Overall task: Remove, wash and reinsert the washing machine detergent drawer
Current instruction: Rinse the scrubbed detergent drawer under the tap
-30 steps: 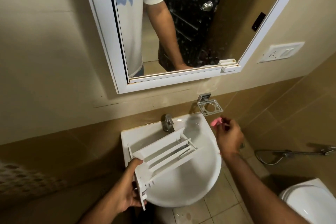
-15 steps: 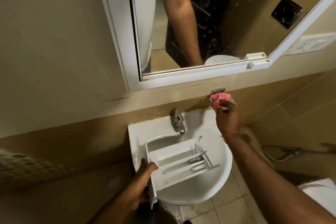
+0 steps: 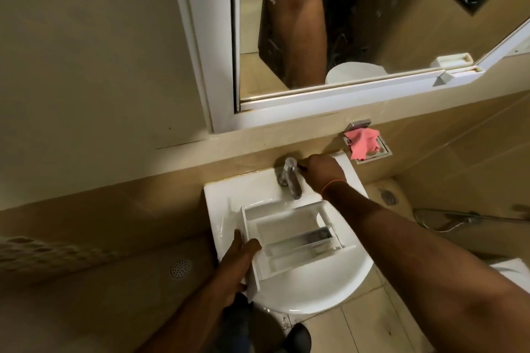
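Left hand (image 3: pixel 238 264) clamps detergent drawer (image 3: pixel 289 241) over basin (image 3: pixel 329 292), right hand (image 3: pixel 322 170) closed on tap (image 3: pixel 289 178) lever; open gently, keep compartments under spout.

A home bathroom: white wall-hung sink (image 3: pixel 286 295) with tap (image 3: pixel 289 178), framed mirror (image 3: pixel 286 37), tiled walls.
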